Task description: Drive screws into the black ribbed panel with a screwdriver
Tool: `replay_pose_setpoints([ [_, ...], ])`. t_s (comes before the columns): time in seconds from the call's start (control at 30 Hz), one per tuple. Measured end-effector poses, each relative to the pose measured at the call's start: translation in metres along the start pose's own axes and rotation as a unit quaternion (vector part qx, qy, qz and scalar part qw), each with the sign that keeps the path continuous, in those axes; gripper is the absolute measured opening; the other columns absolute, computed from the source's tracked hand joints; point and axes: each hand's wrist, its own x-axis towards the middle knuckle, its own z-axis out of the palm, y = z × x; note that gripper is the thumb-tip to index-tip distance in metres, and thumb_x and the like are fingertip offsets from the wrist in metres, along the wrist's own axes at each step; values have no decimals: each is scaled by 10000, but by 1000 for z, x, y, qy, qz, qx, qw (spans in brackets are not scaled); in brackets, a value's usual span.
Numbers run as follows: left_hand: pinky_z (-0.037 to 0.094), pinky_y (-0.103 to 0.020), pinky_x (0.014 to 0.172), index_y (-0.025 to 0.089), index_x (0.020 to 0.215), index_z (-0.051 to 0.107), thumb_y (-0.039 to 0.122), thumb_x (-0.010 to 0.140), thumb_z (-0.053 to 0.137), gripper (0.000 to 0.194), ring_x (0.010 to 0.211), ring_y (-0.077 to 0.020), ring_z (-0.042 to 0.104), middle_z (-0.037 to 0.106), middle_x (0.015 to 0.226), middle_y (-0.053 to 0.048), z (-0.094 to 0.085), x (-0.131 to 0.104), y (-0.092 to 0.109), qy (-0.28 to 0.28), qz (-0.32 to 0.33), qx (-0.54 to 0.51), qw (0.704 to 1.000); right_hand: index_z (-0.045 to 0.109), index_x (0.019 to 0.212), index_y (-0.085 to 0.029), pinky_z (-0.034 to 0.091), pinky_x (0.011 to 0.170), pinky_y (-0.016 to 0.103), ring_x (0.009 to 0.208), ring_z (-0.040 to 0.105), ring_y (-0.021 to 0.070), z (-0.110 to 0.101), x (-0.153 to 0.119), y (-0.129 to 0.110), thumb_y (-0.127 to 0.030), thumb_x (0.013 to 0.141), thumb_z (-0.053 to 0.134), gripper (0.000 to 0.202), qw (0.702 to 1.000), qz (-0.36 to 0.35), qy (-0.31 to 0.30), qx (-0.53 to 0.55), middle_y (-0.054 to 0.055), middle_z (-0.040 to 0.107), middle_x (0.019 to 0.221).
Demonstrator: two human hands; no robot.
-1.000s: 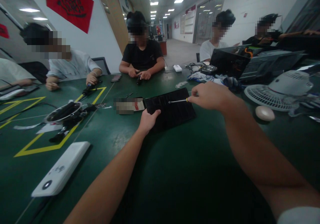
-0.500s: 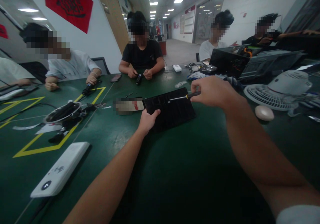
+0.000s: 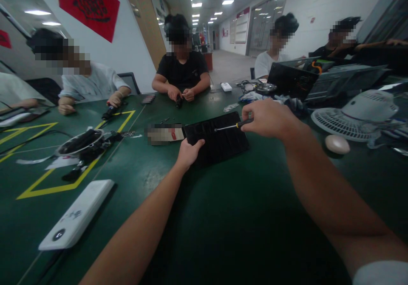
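My left hand grips the left edge of a flat black rectangular panel, its thumb lying on the upper face. The panel is tilted over the green table. In my right hand is a screwdriver with a black and yellow handle, pinched between the fingers. Its thin metal shaft points left, and the tip touches the panel near its upper middle. What lies under the tip is too small to make out. Just left of the panel is a beige and red packet, partly blurred.
A white power bank lies at the near left, with a hoop-shaped bundle of black gear beyond it. To the right are a white fan and a pale mouse. Several people sit around the green table.
The screwdriver's handle has shifted slightly left and down with my right hand. My left hand and the panel stay nearly still. Across the table, a person's hands have come closer together.
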Motion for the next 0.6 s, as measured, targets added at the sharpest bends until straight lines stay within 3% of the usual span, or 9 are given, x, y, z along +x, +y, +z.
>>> replay_pose_setpoints([
  [0.6, 626, -513, 1024, 173, 1044, 788, 425, 701, 932, 450, 1053, -350, 807, 848, 1085, -136, -1, 0, -2, -4, 10, -1, 1000, 861, 1015, -265, 555, 854, 502, 1106, 736, 394, 0, 1, -4, -555, 938, 674, 353, 999, 28, -31, -22, 151, 830, 1127],
])
